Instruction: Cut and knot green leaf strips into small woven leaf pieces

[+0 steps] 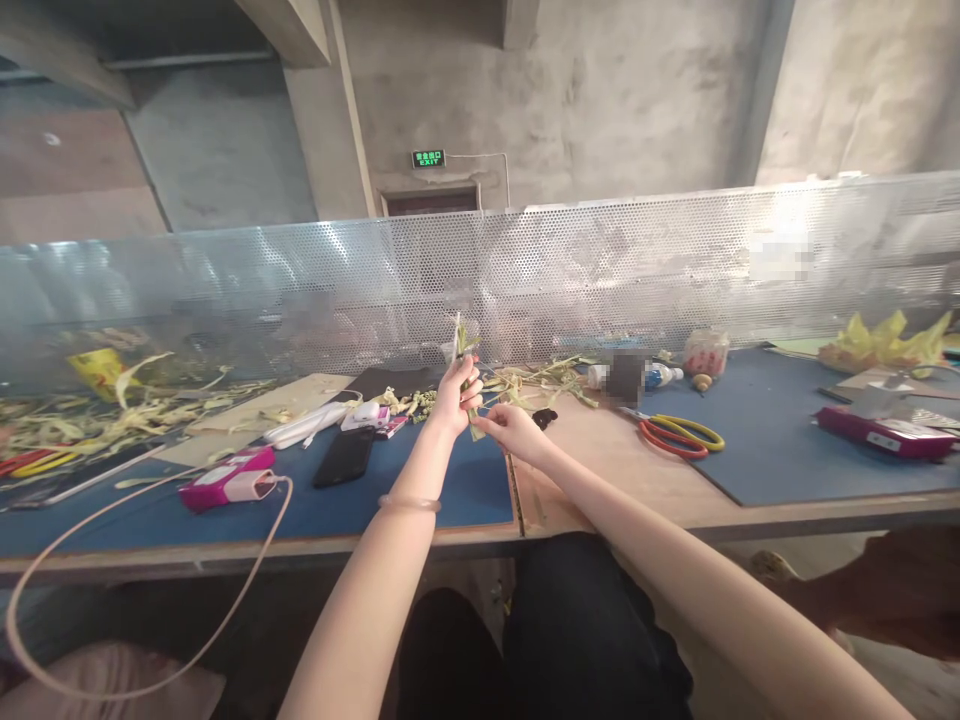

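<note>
My left hand (454, 396) is closed around a thin bundle of pale green leaf strips (463, 342), held upright above the table. The upper end of the bundle sticks out over my fingers. Close below, my right hand (516, 432) pinches the lower end of the strips with thumb and fingertips. How the strips are joined inside my left hand is hidden. Behind both hands lies a loose heap of similar strips (536, 380). A small black object (544, 418) rests beside my right hand.
Orange-and-yellow-handled scissors (679, 437) lie to the right, near a plastic bottle (661, 375) and a jar (706, 353). On the left are a black phone (343, 457), a magenta box (227, 480) with a looping cable, and more strips (142, 405). A perforated metal screen (615, 270) stands behind.
</note>
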The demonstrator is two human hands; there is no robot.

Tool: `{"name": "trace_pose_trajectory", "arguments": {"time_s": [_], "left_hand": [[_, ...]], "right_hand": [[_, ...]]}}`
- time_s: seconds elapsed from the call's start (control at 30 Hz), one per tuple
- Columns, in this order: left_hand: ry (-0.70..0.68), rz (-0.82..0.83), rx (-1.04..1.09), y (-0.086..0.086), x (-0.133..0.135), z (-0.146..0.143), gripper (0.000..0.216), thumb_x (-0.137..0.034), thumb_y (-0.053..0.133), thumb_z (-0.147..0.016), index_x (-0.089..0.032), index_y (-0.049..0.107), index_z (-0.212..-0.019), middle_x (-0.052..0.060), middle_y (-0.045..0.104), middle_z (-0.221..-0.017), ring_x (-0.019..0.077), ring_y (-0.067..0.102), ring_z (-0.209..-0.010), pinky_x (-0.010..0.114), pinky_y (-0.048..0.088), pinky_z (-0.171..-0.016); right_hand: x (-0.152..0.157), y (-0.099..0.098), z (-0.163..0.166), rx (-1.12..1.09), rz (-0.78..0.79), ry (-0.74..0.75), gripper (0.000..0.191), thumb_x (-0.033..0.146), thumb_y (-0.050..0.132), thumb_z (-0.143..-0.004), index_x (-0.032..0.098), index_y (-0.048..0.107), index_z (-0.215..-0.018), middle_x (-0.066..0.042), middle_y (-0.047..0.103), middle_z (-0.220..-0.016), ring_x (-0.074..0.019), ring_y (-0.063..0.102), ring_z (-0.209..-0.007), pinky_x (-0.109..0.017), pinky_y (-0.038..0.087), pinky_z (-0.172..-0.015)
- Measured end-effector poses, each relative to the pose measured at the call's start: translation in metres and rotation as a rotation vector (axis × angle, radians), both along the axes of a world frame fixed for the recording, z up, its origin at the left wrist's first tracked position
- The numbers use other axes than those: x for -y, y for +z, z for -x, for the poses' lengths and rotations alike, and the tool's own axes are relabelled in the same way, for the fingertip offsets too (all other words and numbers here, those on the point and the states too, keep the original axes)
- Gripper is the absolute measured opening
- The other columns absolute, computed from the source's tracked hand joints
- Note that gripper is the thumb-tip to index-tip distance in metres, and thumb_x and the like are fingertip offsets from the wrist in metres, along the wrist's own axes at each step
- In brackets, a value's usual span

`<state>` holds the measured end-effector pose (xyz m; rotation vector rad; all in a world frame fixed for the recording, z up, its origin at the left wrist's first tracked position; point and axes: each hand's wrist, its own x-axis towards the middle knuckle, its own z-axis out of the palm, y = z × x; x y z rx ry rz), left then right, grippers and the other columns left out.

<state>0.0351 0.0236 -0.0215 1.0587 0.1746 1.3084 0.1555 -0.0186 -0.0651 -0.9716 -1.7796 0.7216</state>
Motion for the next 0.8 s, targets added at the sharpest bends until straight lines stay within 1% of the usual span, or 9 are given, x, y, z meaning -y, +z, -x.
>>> {"name": "trace_pose_trajectory", "arguments": {"time_s": [0.07,0.13,0.27,0.33,0.43,0.5,0.57,0.7,0.8], "left_hand": [[0.006,0.005,-0.002,0.001,0.002,0.001,0.021,-0.032,0.066,-0.072,-0.017,0.057,-0.082,-0.009,0.038,-0.054,-0.0011,0.023,-0.031,0.011,0.015,-0.027],[0.013,0.012,-0.003,0.002,0.003,0.002,0.019,-0.033,0.063,-0.075,-0.016,0.057,-0.082,-0.008,0.038,-0.054,-0.001,0.023,-0.031,0.012,0.016,-0.026],[0.062,0.029,-0.006,0.002,0.001,0.003,0.023,-0.037,0.059,-0.077,-0.015,0.057,-0.084,-0.007,0.043,-0.056,-0.0007,0.028,-0.031,0.012,0.02,-0.027],[0.112,0.046,-0.016,-0.001,-0.003,-0.001,0.025,-0.039,0.06,-0.075,-0.016,0.056,-0.087,-0.005,0.05,-0.06,0.001,0.039,-0.035,0.012,0.027,-0.03],[0.176,0.072,-0.06,-0.01,-0.008,-0.013,0.028,-0.034,0.068,-0.069,-0.017,0.056,-0.087,-0.001,0.058,-0.068,0.0063,0.053,-0.046,0.016,0.038,-0.038],[0.179,0.077,-0.097,-0.015,-0.009,-0.02,0.026,-0.028,0.071,-0.067,-0.015,0.057,-0.085,0.0,0.059,-0.066,0.0075,0.054,-0.047,0.017,0.04,-0.041],[0.165,0.068,-0.111,-0.017,-0.01,-0.024,0.023,-0.024,0.07,-0.068,-0.013,0.059,-0.084,-0.002,0.055,-0.06,0.0055,0.05,-0.043,0.016,0.039,-0.04],[0.12,0.039,-0.072,-0.012,-0.009,-0.016,0.017,-0.022,0.063,-0.075,-0.014,0.06,-0.09,-0.005,0.049,-0.056,0.0024,0.042,-0.038,0.015,0.036,-0.039],[0.087,0.033,-0.053,-0.008,-0.008,-0.007,0.018,-0.02,0.058,-0.079,-0.015,0.061,-0.095,-0.003,0.053,-0.061,0.004,0.047,-0.043,0.017,0.041,-0.043]], "right_hand": [[-0.001,-0.002,-0.002,-0.022,0.01,-0.006,0.03,0.046,0.057,-0.075,0.018,0.048,-0.071,0.006,0.05,-0.05,-0.0059,0.044,-0.037,-0.017,0.035,-0.034],[0.0,-0.003,-0.003,-0.012,0.041,0.046,0.03,0.046,0.053,-0.078,0.016,0.052,-0.077,0.002,0.057,-0.058,-0.0065,0.047,-0.039,-0.017,0.036,-0.033],[0.002,-0.002,0.0,0.021,0.063,0.133,0.033,0.044,0.047,-0.082,0.015,0.055,-0.068,-0.003,0.064,-0.063,-0.007,0.05,-0.041,-0.018,0.039,-0.036],[0.003,-0.002,0.001,0.009,0.032,0.077,0.03,0.041,0.048,-0.081,0.016,0.053,-0.065,-0.001,0.062,-0.059,-0.0066,0.048,-0.038,-0.018,0.039,-0.037],[0.002,-0.005,0.003,-0.019,-0.035,-0.076,0.025,0.036,0.049,-0.08,0.018,0.048,-0.063,0.002,0.056,-0.053,-0.0079,0.046,-0.037,-0.019,0.036,-0.036],[0.001,-0.007,0.003,-0.028,-0.082,-0.157,0.023,0.035,0.05,-0.078,0.019,0.046,-0.062,0.002,0.053,-0.051,-0.01,0.048,-0.039,-0.021,0.036,-0.037],[0.0,-0.009,0.003,-0.023,-0.12,-0.18,0.023,0.035,0.051,-0.077,0.019,0.046,-0.061,0.003,0.051,-0.05,-0.0111,0.049,-0.041,-0.022,0.038,-0.04],[0.001,-0.011,0.001,0.0,-0.133,-0.082,0.017,0.036,0.055,-0.076,0.019,0.055,-0.076,0.003,0.056,-0.054,-0.0108,0.05,-0.04,-0.023,0.043,-0.043],[0.0,-0.011,-0.001,0.001,-0.116,0.004,0.022,0.037,0.05,-0.08,0.018,0.056,-0.09,-0.001,0.063,-0.07,-0.0113,0.056,-0.047,-0.022,0.046,-0.043]]}}
